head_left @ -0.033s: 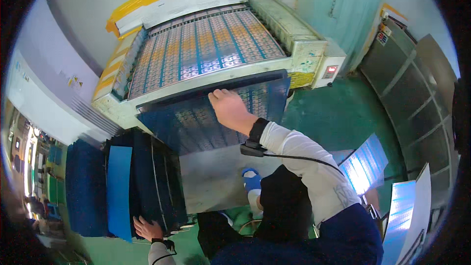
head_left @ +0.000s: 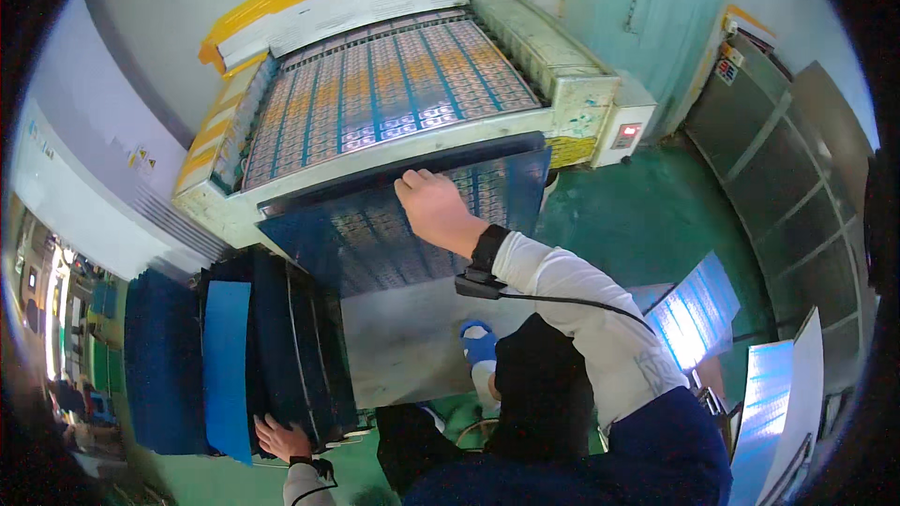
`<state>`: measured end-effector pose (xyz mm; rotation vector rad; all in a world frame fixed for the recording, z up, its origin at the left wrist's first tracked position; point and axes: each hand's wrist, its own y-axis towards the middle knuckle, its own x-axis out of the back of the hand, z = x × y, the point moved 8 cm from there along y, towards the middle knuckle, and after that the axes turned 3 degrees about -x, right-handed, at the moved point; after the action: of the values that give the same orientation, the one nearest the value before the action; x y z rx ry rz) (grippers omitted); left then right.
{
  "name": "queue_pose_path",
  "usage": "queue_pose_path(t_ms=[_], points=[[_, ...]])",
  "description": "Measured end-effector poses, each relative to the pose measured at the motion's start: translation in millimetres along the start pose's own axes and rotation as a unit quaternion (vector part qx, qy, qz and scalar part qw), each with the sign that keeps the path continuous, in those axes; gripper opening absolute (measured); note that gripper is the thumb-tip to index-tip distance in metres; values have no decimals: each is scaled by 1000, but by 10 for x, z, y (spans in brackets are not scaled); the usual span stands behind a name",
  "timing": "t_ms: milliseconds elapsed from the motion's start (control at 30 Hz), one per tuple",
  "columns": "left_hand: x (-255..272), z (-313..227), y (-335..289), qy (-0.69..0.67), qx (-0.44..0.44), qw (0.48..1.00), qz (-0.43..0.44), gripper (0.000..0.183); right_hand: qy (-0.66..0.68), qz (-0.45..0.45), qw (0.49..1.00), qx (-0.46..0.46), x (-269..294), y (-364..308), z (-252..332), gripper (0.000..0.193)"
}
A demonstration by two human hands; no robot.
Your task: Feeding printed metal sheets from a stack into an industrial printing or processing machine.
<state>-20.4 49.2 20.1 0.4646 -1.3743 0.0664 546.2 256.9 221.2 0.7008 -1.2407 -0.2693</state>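
Note:
My right hand (head_left: 433,211) is closed over the upper part of a large dark blue panel (head_left: 375,244) with rows of a repeated copper-toned pattern. That panel stands tilted against the front of a conveyor machine (head_left: 553,84). Behind its top edge shows a dark strip. On the machine bed lies a similar patterned panel sheet (head_left: 375,84) with blue stripes. At the lower left, my left hand (head_left: 281,438) rests with fingers spread against the near end of a rack of upright dark panels (head_left: 295,347). A brighter blue sheet (head_left: 227,365) stands among them.
A grey board (head_left: 412,347) lies below the held panel, near my blue-covered foot (head_left: 479,342). Shiny sheets (head_left: 694,314) stand at the right. Dark framed panels (head_left: 778,178) lean on the right wall. A white cabinet (head_left: 103,169) is at the left. The floor (head_left: 600,215) is green.

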Motion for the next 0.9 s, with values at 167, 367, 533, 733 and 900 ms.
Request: queue_pose_path(t_ms=[167,367,533,733,900], points=[[-68,74,7,4,7,1000,-3,62,-7,31,999,-9,30,64,162,21],[-129,191,18,-1,-3,1000,-14,62,-8,34,999,-6,67,83,389,21],[-118,-63,87,1,-20,1000,1,61,-12,20,999,-23,58,-49,292,15],[-624,258,55,137,-23,985,104,82,35,186,982,-2,-599,-166,535,13],[-393,163,88,121,-23,989,87,82,39,295,955,-8,-728,-256,581,15]])
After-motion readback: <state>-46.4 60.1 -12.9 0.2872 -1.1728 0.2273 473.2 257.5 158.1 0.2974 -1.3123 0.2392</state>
